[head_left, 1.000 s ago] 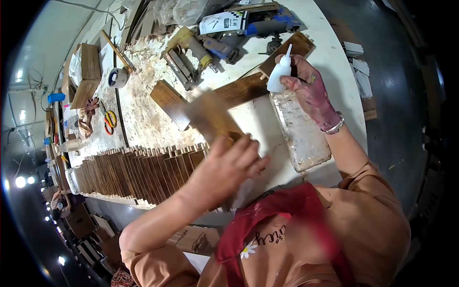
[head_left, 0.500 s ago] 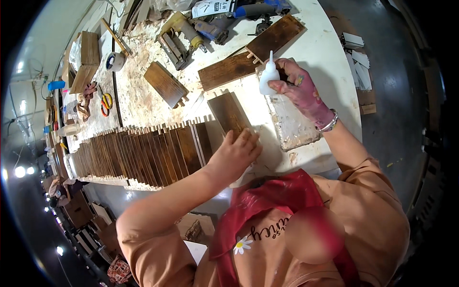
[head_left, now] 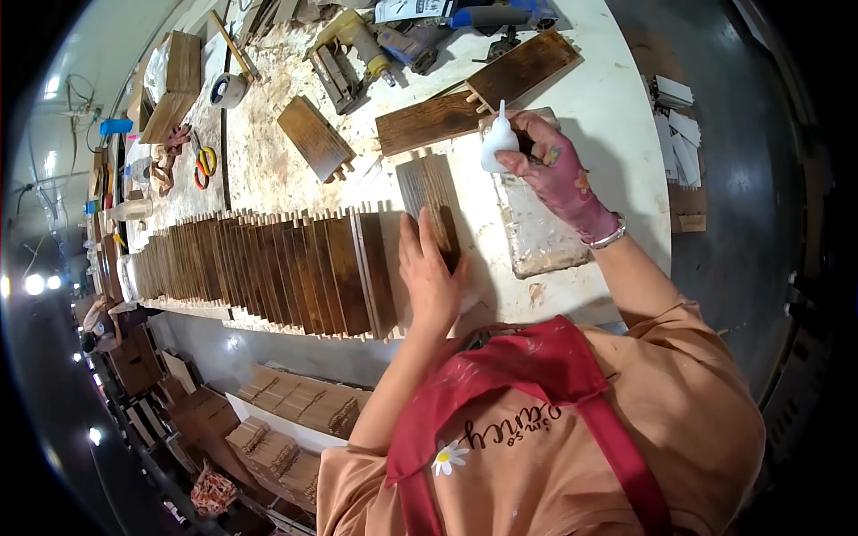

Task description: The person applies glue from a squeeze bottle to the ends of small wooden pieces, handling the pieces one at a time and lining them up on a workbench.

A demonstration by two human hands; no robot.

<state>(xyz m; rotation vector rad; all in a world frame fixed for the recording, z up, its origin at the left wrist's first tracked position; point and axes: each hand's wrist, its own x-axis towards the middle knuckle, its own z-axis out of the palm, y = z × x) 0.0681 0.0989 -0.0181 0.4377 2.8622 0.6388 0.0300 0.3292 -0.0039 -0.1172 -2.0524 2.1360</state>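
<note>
The white table (head_left: 617, 134) is blotched with brown. Along its near edge, from the left end, runs a row of brown boards (head_left: 295, 272), packed on edge with pegs at their ends; a bump at the right end could topple a few, as they seem merely to lean together. Toward the right edge lies a scuffed, plastic-wrapped block (head_left: 545, 246). Between row and block, close to the near edge, is a single board (head_left: 429, 183). The left hand (head_left: 435, 281) lies over its near end, fingers stretched and slightly parted; whether they grip it, I cannot tell. A loose hold could let it twist or knock the row. Beside the block's far end, the right hand (head_left: 554, 174) has its fingers closed around a white squeeze bottle (head_left: 494, 154); too hard a squeeze, if tipped, could drip on the wood. The single board looks dark and streaky-grained; the bottle is pale and smooth, its slim nozzle pointing up
</note>
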